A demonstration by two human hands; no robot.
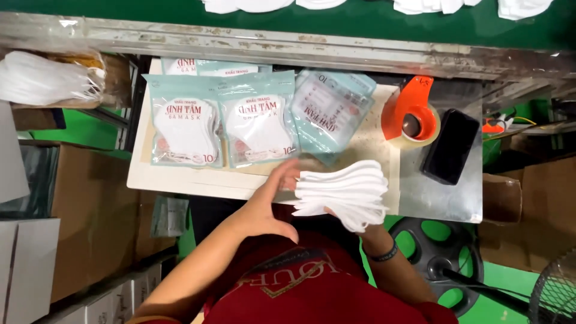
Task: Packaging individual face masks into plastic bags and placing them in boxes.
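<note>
The person's right hand (351, 219) sits mostly hidden under a stack of white face masks (345, 192), its fingers closed around the stack from beneath. The left hand (273, 204) lies against the stack's near edge, fingers loosely spread and touching the masks without gripping them. The stack is held just above the front edge of the pale worktop (180, 177), over the person's lap.

As a judgement of progress: three sealed pouches (186, 129) of masks already lie flat side by side on the worktop (with at least one more tucked behind them), so several packs look finished, while the stack in hand is still loose and unbagged. No empty pouch can be made out near the hands.

The masks themselves are thin, white and fanned, their curved edges stepped rather than flush, so the stack appears soft and not yet squared up.

To the right stand an orange tape dispenser (411, 114) and a dark phone (450, 147) on a grey metal sheet. A bag of white masks (48, 78) rests at far left.
</note>
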